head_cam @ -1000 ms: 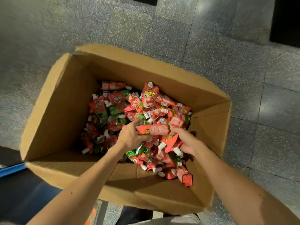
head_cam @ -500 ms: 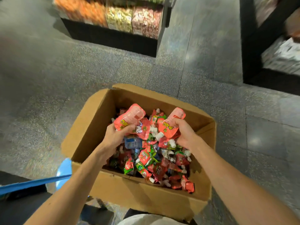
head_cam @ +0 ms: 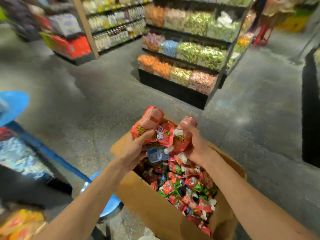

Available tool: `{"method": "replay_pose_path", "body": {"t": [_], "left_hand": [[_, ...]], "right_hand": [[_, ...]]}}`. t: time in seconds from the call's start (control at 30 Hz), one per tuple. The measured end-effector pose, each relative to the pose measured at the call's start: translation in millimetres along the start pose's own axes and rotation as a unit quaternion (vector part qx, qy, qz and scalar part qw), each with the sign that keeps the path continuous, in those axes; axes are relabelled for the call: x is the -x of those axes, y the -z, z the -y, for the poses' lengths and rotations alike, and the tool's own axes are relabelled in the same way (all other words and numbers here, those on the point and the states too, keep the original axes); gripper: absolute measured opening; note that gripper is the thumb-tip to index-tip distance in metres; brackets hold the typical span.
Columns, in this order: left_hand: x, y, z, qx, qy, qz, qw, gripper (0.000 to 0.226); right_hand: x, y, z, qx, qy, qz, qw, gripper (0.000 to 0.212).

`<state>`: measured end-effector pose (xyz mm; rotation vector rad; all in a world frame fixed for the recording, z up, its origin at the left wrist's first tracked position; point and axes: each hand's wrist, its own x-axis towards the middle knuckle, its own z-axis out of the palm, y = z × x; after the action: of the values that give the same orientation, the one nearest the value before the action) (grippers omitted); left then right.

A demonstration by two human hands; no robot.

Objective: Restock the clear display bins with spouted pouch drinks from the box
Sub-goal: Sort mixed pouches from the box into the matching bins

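Pouches (head_cam: 187,191) in box (head_cam: 155,217); shelving (head_cam: 183,66) probably behind

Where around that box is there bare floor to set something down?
Bare floor lies between the cardboard box and the display shelf, and right of the box. Crowded: the box holds heaped pouches, the left hand and right hand grip more above it, a blue object sits at its left.

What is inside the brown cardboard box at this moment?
The brown cardboard box holds a loose heap of spouted pouch drinks, mostly red and green, with white caps. The box's floor and the lower layers cannot be seen because the heap covers them.
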<state>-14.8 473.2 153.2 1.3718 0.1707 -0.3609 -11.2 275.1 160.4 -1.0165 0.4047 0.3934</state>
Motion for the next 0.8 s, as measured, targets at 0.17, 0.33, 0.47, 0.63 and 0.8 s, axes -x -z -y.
{"method": "replay_pose_path", "body": {"t": [0.17,0.33,0.47,0.63,0.8], "left_hand": [[81,26,-9,0.057,-0.025,-0.099,0.993,0.016],[177,82,-12,0.121,-0.068,-0.195,0.971,0.048],[254,127,-15,0.168,-0.124,-0.248,0.946,0.056],[359,199,-1,0.185,-0.157,-0.326,0.914,0.053],[443,268,19,0.143,-0.156,-0.435,0.876,0.033]], "right_hand": [[57,-49,-12,0.108,0.003,0.14,0.984,0.052],[95,-132,-52,0.222,-0.002,0.293,0.93,0.05],[120,-204,-109,0.293,-0.001,0.347,0.891,0.061],[173,-295,-193,0.315,-0.037,0.41,0.855,0.028],[224,-373,-281,0.336,-0.078,0.468,0.814,0.021]]}}
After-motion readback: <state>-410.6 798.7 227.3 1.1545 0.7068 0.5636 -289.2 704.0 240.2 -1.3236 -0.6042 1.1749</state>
